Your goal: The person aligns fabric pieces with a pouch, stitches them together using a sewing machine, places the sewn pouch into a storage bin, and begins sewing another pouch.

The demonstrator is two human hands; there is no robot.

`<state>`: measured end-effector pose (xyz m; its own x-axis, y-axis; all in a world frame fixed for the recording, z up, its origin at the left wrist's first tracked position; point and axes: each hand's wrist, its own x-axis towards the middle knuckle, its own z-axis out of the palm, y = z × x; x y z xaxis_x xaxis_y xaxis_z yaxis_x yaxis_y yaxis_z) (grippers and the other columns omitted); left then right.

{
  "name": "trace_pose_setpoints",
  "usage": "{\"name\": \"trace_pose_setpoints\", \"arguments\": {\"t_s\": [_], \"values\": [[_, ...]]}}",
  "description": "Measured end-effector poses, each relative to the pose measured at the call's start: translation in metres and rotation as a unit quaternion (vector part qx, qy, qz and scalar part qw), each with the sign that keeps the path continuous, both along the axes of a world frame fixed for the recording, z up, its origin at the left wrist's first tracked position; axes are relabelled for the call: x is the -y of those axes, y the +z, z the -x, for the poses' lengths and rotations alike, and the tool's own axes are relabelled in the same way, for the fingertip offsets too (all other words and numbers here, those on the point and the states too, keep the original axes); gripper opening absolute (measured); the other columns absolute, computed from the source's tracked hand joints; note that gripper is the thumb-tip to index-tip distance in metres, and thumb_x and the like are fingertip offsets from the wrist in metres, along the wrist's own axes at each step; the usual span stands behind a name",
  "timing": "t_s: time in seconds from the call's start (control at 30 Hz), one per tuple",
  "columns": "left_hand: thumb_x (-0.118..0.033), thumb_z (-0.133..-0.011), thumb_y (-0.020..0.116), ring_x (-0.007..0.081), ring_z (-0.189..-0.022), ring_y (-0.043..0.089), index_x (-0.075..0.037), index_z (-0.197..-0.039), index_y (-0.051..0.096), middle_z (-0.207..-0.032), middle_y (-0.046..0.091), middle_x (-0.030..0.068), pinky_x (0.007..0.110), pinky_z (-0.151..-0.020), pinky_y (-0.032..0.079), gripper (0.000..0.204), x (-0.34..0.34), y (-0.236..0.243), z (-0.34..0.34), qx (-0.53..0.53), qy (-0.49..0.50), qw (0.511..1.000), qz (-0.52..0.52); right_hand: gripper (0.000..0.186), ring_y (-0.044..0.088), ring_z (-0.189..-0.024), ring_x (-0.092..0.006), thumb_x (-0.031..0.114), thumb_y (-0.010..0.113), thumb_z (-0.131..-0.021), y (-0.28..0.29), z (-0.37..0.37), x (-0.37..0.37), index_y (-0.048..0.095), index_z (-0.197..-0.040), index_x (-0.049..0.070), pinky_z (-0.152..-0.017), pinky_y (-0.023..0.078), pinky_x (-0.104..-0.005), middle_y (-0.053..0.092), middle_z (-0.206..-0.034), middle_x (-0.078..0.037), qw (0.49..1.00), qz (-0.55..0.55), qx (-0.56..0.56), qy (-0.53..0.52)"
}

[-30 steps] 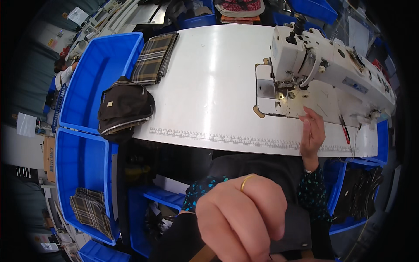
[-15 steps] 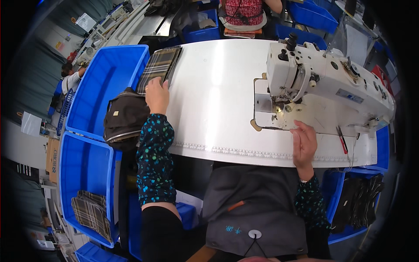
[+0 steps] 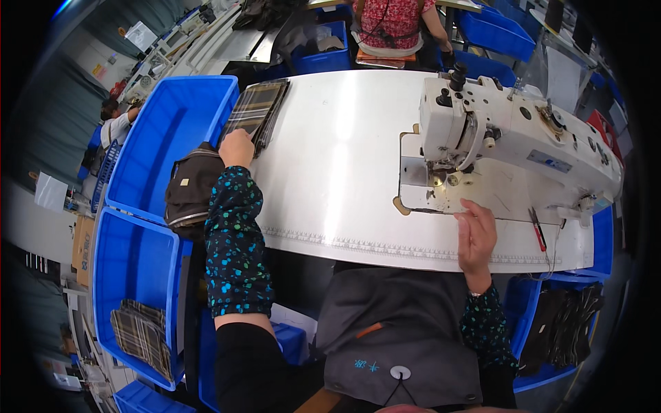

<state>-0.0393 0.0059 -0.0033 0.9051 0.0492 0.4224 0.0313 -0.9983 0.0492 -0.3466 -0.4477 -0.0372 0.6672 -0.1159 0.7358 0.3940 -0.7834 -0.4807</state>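
Observation:
On the left of the white table, a stack of plaid fabric pieces (image 3: 260, 103) lies beside a dark brown sewn cloth piece (image 3: 194, 180). My left hand (image 3: 237, 149) is at the stack's near left corner, its fingers curled closed over the edge of the plaid fabric; the fingertips are partly hidden. My right hand (image 3: 476, 237) hovers by the table's front edge, palm turned inward and fingers loosely bent, holding nothing that I can see. Just beyond it stands a white sewing machine (image 3: 509, 131), with no cloth under its needle.
Small red-handled thread snips (image 3: 538, 230) lie right of my right hand. Blue bins (image 3: 172, 86) stand along the left, one holding plaid pieces (image 3: 143, 334). Another at lower right holds dark cloth pieces (image 3: 561, 323). Across the table sits a person in red (image 3: 389, 27).
My left hand has moved slightly left and toward me along the plaid stack, and its fingers have curled in. My right hand has barely shifted.

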Motion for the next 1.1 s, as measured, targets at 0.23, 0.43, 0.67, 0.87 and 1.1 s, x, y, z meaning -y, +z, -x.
{"name": "trace_pose_setpoints", "arguments": {"t_s": [0.23,0.43,0.67,0.87,1.1], "values": [[-0.023,-0.093,0.059,0.0408,-0.091,0.070,-0.002,-0.096,0.073,-0.096,0.073,0.0184,0.051,-0.080,0.056,0.026,0.109,0.001,0.057,-0.236,-0.202,0.951,0.006,0.011,0.062,-0.086,-0.0274,0.005,0.064,-0.092,-0.001,0.001,0.003,0.070,-0.090,-0.004,-0.079,0.051,-0.0363,0.071,-0.113,-0.015,1.000,-0.001,-0.015,-0.005],[-0.045,-0.111,0.039,0.0143,-0.068,0.069,0.000,-0.129,0.054,-0.093,0.072,0.0102,0.025,-0.066,0.055,0.051,0.177,-0.010,0.160,-0.503,-0.212,0.634,0.548,0.008,0.062,-0.085,-0.0300,0.006,0.070,-0.087,0.000,0.001,-0.008,0.071,-0.092,-0.001,-0.078,0.050,-0.0395,0.072,-0.111,-0.013,0.998,0.051,-0.015,0.027],[-0.032,-0.109,0.053,0.0100,-0.093,0.066,-0.005,-0.130,0.058,-0.109,0.069,0.0048,0.025,-0.078,0.054,0.035,0.192,-0.031,0.203,-0.368,-0.286,0.596,0.654,0.038,0.060,-0.120,-0.0323,0.023,0.074,-0.087,-0.004,0.000,-0.095,0.069,-0.120,0.006,-0.107,0.044,-0.0505,0.065,-0.130,-0.012,0.965,0.153,-0.132,0.165],[-0.011,-0.089,0.068,0.0306,-0.119,0.062,-0.006,-0.128,0.060,-0.128,0.065,0.0112,0.054,-0.105,0.043,0.040,0.083,0.002,0.158,0.023,-0.194,0.981,0.023,0.040,0.055,-0.131,-0.0323,0.028,0.073,-0.090,-0.012,-0.001,-0.076,0.068,-0.123,0.005,-0.111,0.041,-0.0519,0.062,-0.139,-0.013,0.962,0.186,-0.167,0.111],[-0.014,-0.095,0.056,0.0327,-0.140,0.049,-0.005,-0.134,0.060,-0.145,0.058,0.0114,0.062,-0.114,0.031,0.040,-0.028,-0.025,0.110,0.044,0.059,0.973,-0.220,0.032,0.053,-0.134,-0.0315,0.017,0.068,-0.093,-0.014,-0.024,-0.062,0.067,-0.123,0.006,-0.114,0.038,-0.0508,0.061,-0.142,-0.011,0.956,0.181,-0.176,0.149]]}}
